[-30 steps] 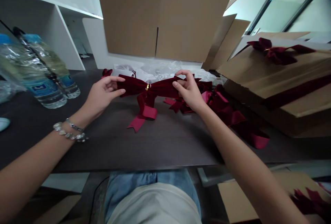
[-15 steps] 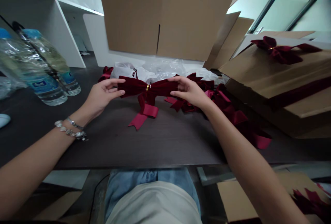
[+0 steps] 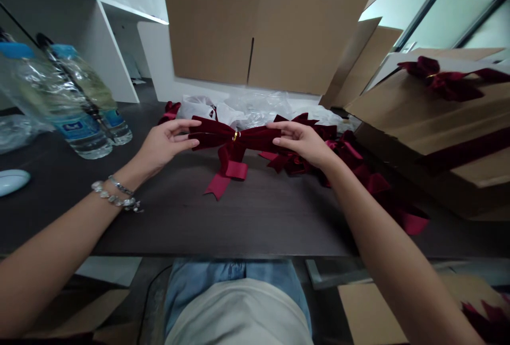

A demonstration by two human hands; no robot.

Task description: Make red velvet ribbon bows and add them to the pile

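Between my hands a dark red velvet bow (image 3: 235,137) is held up above the table, a small gold ring (image 3: 236,135) at its centre. My left hand (image 3: 167,145) pinches the bow's left loop between fingers and thumb. The right loop sits in the fingers of my right hand (image 3: 303,143). Two velvet tails (image 3: 228,174) with a brighter red underside hang below the knot. Just beyond my right hand lies a heap of similar red velvet bows (image 3: 306,148). My left wrist wears a beaded bracelet (image 3: 115,197).
The dark table (image 3: 239,223) carries clear water bottles (image 3: 82,129) at left, a white computer mouse (image 3: 11,181), and plastic wrapping (image 3: 243,108) at the back. A flat cardboard box (image 3: 434,116) with a bow and velvet ribbon stands at right; a tall cardboard box (image 3: 271,20) rises behind.
My hands have gone from fingers pinching upward to lying flatter and level, with the bow stretched between them. The whole scene has shifted slightly right in view.
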